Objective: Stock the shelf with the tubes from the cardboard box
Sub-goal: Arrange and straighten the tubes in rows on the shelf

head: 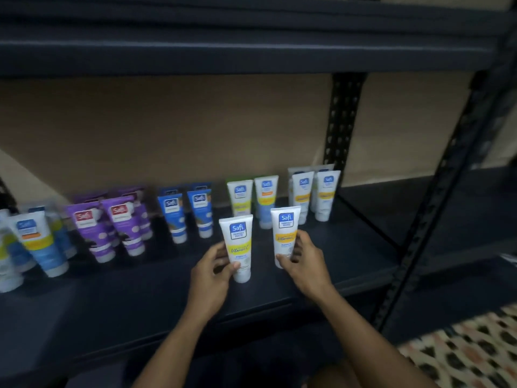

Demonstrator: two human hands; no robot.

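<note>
Dark metal shelf [361, 256], brown board behind, rows standing: purple tubes [123, 225], blue tubes [173, 217], white-and-yellow tubes [326, 194] back right. Left hand [215, 266] wraps left tube [239, 245], right hand [306, 261] grips right tube [285, 233]; both upright on shelf, starting new front row. Looks well along; front strip mostly bare, cardboard box out of view, remaining stock unknown

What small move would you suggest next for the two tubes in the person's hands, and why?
Probably slide both tubes back to meet the row. The left hand grips the left tube and the right hand grips the right tube. Both are upright on the shelf, but well in front of the matching yellow-banded row behind them.
</note>
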